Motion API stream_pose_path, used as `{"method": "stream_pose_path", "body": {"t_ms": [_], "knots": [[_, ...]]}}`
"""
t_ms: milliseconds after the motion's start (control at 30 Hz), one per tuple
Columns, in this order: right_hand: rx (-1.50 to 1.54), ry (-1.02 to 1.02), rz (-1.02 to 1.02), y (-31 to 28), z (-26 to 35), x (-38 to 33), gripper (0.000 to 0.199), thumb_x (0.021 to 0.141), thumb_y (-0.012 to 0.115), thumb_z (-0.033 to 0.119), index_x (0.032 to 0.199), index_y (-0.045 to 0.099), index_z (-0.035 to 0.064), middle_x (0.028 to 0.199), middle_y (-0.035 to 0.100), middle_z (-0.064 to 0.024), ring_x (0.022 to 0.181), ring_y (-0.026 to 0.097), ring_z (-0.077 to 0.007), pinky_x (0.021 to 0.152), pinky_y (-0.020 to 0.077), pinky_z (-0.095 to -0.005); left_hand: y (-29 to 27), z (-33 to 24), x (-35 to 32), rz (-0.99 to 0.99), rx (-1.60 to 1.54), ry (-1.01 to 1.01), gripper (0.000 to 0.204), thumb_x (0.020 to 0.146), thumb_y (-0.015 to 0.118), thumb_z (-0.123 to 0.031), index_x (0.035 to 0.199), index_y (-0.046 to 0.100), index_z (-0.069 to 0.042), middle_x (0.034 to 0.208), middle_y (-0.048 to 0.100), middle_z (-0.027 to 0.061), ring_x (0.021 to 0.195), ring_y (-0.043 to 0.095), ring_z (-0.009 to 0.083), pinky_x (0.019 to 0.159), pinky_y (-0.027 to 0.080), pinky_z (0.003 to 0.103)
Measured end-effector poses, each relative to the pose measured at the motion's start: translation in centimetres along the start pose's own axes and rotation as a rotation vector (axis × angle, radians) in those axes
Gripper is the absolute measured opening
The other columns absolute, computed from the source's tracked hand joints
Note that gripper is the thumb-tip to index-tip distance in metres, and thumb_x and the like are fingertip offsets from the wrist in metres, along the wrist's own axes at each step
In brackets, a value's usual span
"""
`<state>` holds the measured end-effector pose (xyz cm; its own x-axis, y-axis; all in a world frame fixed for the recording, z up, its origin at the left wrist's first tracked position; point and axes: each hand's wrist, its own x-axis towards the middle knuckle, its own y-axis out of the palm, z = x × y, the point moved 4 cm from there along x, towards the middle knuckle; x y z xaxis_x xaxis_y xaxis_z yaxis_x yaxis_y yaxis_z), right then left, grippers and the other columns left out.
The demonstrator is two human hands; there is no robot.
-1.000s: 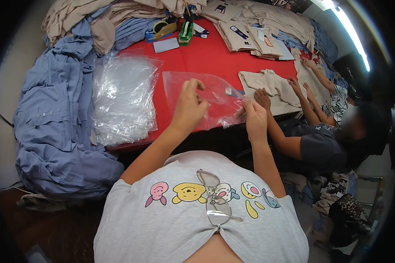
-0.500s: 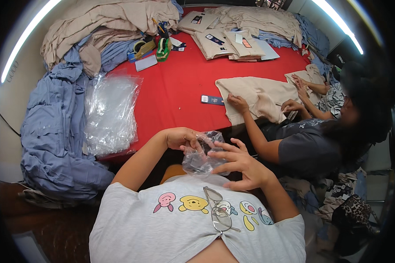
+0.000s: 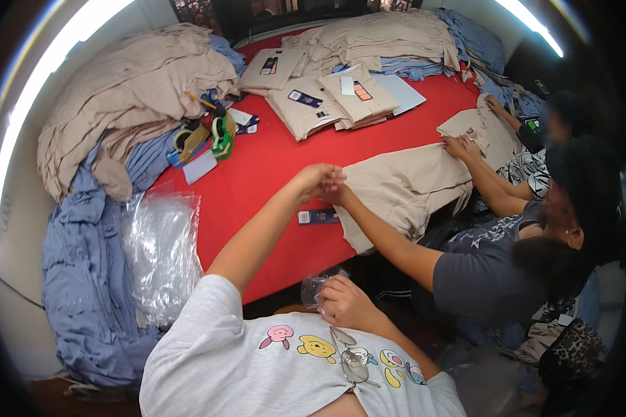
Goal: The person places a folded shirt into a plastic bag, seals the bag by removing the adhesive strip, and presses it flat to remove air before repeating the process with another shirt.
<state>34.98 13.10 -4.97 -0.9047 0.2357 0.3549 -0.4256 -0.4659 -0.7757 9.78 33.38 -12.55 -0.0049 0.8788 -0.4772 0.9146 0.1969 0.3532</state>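
My right hand (image 3: 346, 299) is closed on a crumpled clear plastic bag (image 3: 314, 286), held low in front of my shirt. My left hand (image 3: 320, 182) reaches out over the red table (image 3: 257, 229), its fingers loosely bent and nothing visible in them. It meets or overlaps a co-worker's hand (image 3: 337, 196) at the corner of a beige garment (image 3: 389, 181); whether they touch I cannot tell. A dark blue hang tag (image 3: 318, 216) lies just below these hands, beside the garment.
A stack of clear plastic bags (image 3: 163, 254) lies at the left, beside blue garments (image 3: 83, 278). Folded beige garments (image 3: 302, 104) with tags sit toward the back. A green tape dispenser (image 3: 222, 135) stands by a beige cloth pile (image 3: 132, 90). Co-workers sit at the right.
My left hand has let go of the plastic bag and moved forward over the table to the co-worker's hand. My right hand has closed on the bag. The view has shifted.
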Motion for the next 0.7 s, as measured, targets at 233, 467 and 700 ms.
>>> {"method": "stream_pose_path", "body": {"t_ms": [233,467,700], "knots": [[0.154,0.425,-0.018,1.7,-4.4,-0.4,0.026,0.086,0.085,0.024,0.076,0.073,0.0035,0.088,0.067,-0.0079,0.091,0.065,-0.0307,0.085,0.0533,-0.0452,-3.4,-6.9,22.4,-0.368,-0.285,0.165,0.029,0.106,0.061,-0.019,0.127,0.061,0.001,0.127,0.067,0.0191,0.119,0.067,0.0323,0.106,0.057,0.045],[0.185,0.717,-0.179,1.1,-6.4,-2.8,0.029,0.085,0.088,0.022,0.073,0.069,0.0033,0.083,0.065,-0.0085,0.084,0.067,-0.0302,0.079,0.0546,-0.0435,-0.7,-9.7,28.4,-0.646,-0.585,0.253,0.046,0.098,0.073,-0.011,0.134,0.059,0.014,0.131,0.069,0.0260,0.111,0.073,0.0362,0.095,0.061,0.046],[0.214,0.830,-0.218,2.2,-6.8,-4.6,0.028,0.086,0.087,0.023,0.074,0.070,0.0047,0.084,0.067,-0.0077,0.084,0.068,-0.0294,0.077,0.0551,-0.0430,-4.6,-12.5,36.1,-0.727,-0.498,0.202,0.057,0.082,0.090,-0.003,0.129,0.064,0.016,0.128,0.072,0.0273,0.103,0.076,0.0371,0.085,0.063,0.044]]}}
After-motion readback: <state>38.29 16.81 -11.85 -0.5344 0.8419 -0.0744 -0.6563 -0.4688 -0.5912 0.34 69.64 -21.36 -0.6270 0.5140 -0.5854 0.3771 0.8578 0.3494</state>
